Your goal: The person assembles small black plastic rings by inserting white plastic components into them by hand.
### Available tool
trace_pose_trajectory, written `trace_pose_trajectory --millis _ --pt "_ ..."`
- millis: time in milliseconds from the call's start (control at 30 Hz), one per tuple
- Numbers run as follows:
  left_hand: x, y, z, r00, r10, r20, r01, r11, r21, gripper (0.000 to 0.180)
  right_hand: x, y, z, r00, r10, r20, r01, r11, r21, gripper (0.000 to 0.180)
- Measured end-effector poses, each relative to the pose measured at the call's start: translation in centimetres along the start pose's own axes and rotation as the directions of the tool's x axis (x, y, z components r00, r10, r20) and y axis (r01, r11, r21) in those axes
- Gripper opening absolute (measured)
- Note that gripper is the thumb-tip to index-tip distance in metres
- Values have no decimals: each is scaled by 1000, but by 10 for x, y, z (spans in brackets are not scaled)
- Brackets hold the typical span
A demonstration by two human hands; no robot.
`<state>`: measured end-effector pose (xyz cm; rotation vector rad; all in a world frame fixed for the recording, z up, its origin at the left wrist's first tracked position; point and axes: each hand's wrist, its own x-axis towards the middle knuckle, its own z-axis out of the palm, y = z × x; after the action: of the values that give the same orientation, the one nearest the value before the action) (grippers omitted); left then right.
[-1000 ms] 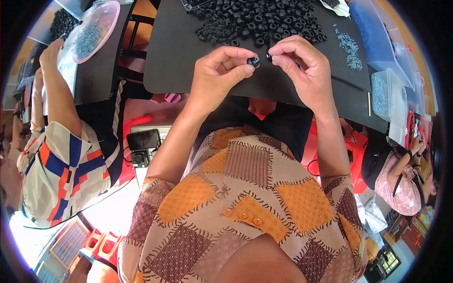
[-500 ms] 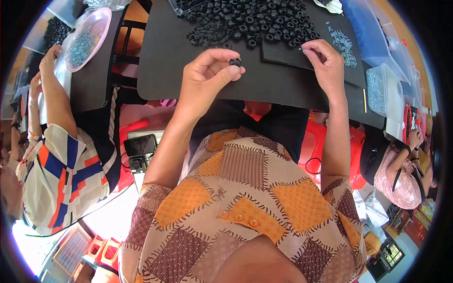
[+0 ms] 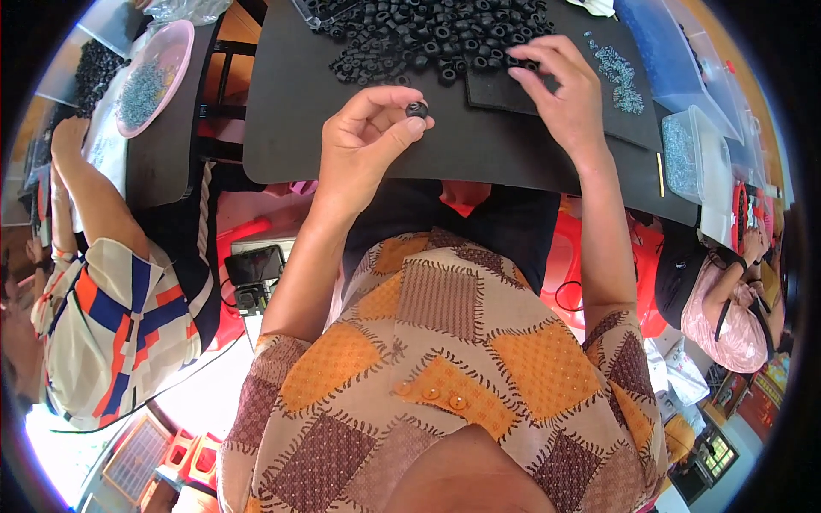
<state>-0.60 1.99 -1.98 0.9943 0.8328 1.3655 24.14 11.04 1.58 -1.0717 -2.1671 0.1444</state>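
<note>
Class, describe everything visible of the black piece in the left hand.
The black piece is small, rounded and slightly glossy, perhaps plastic or rubber. A paler detail on its top is too small to make out. The left hand pinches it between thumb and fingers, over the table, apart from the black pile.

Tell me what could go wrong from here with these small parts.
Possibly: the small black piece, pinched at the fingertips of the left hand, could slip and drop.
The right hand is at the edge of the loose black pile, so a careless brush might scatter pieces.
The small bluish clear pieces lie loose to its right; a sideways sweep could spread them.
</note>
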Motion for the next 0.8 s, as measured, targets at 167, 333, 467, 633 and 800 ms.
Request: trace_pose_trajectory --millis 167,333,467,633,800 --pt "-1 -1 -1 1000 18 -22 -19 999 -33 24 19 -15 13 991 -53 119 68 989 -128 30" --pt "0 4 0 1000 2 -21 -3 999 -44 24 25 -14 13 973 -116 199 141 983 -114 29" --pt "1 6 2 1000 6 -6 -7 999 -51 23 29 -7 12 964 -178 196 199 975 -95 29" --pt "1 5 3 1000 13 -18 -14 1000 -14 22 28 -20 0 986 -96 137 65 974 218 23" --pt "1 7 6 1000 17 7 -17 1000 -18 21 2 -16 7 924 192 330 -375 282 883 24"
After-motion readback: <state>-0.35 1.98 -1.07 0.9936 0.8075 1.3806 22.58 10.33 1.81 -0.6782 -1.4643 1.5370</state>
